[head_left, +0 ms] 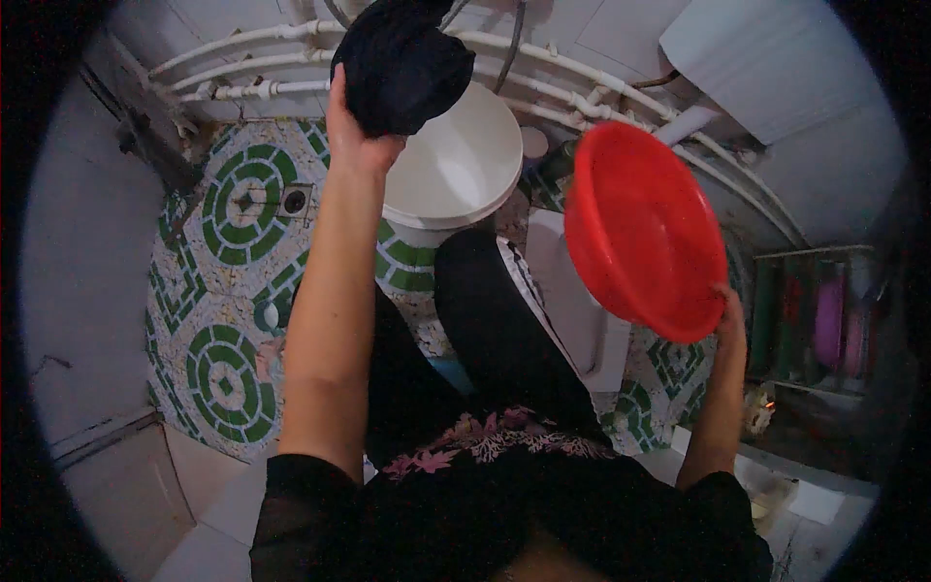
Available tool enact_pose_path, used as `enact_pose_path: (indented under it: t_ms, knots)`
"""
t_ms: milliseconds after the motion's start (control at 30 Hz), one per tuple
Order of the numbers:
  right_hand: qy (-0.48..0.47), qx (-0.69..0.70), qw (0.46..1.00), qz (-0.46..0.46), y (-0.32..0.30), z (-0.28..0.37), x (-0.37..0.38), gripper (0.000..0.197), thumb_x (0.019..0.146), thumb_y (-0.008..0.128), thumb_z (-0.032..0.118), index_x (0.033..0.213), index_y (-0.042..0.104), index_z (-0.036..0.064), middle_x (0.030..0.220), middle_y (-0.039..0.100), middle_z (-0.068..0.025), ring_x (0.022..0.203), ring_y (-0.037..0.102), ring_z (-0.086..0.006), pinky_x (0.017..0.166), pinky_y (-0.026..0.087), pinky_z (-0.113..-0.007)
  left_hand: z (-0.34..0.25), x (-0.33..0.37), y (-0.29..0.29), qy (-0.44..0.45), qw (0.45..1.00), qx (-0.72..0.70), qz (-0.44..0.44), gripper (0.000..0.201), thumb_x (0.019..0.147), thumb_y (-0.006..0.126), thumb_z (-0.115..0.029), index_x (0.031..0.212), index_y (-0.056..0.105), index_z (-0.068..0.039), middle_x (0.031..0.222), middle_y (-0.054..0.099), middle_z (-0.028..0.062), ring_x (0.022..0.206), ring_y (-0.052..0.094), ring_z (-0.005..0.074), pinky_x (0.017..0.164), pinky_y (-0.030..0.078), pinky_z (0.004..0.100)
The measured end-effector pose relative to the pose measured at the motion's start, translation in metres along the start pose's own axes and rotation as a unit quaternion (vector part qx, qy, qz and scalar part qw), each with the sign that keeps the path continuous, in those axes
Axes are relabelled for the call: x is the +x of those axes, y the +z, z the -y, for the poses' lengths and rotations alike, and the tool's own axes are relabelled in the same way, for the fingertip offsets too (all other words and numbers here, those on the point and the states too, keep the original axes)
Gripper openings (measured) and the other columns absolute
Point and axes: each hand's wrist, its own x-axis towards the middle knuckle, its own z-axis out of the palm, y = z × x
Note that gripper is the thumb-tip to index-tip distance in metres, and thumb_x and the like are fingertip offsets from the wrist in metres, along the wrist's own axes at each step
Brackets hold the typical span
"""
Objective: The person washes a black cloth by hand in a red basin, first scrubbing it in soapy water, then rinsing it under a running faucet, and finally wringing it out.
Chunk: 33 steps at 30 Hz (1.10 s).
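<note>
Head view: left hand (364,145) clamped on a black cloth (402,73), held up at the bucket's left rim as seen from above; most fingers hidden behind it. Right hand (730,315) clamped on the lower right rim of a red basin (655,233), basin tilted, up off the floor, right of the bucket. Hands well apart.

Around: white bucket (461,160) on the floor ahead, mouth up, cloth overlapping its upper left. White pipes (267,89) run along the far wall behind it. White tank (776,63) upper right, above the basin. White floor fixture (582,310) partly covered by basin and right leg. Rack (815,320) far right, contents dim. Small greenish thing (272,313) beside left forearm, can't tell what.

In the way: the knees (475,257) come up just below the bucket; contact unclear.

Edges, room: green-and-white tiled floor (242,262) spreads from left forearm to left wall (87,262), drain (296,201) set in it. Bucket's right rim in sight, gap between it and basin. Right side tighter: basin near the pipes, rack beyond.
</note>
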Motion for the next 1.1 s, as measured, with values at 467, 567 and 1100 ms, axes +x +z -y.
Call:
enact_pose_path:
  t_ms: [467,567,1100]
  knots:
    - [-0.113,-0.243,0.944,0.190,0.342,0.114,0.019,0.035,0.078,0.057,0.008,0.112,0.054,-0.0021,0.099,0.064,-0.0106,0.087,0.063,-0.0216,0.076,0.051,-0.035,-0.041,-0.020,0.020,0.098,0.986,-0.073,0.115,0.047,0.087,0.048,-0.042,0.122,0.051,-0.012,0.120,0.055,0.0089,0.106,0.055,0.0281,0.090,0.047,0.0427]
    - [-0.135,-0.222,0.935,0.242,0.379,0.096,0.025,0.038,0.078,0.058,0.008,0.114,0.053,-0.0020,0.100,0.063,-0.0100,0.087,0.063,-0.0217,0.078,0.051,-0.036,-0.046,-0.009,0.007,0.079,0.989,-0.050,0.111,0.053,0.087,0.048,-0.045,0.128,0.046,-0.011,0.126,0.050,0.0106,0.112,0.050,0.0301,0.094,0.043,0.0449]
    - [-0.616,-0.459,0.637,-0.066,0.503,0.182,0.014,0.061,0.085,0.046,0.052,0.121,0.047,0.0030,0.100,0.063,-0.0177,0.093,0.059,-0.0352,0.080,0.045,-0.040,0.009,-0.002,-0.004,0.233,0.613,0.755,0.011,0.056,0.063,0.076,-0.031,0.110,0.053,-0.010,0.098,0.062,0.0160,0.091,0.059,0.0351,0.077,0.047,0.0438]
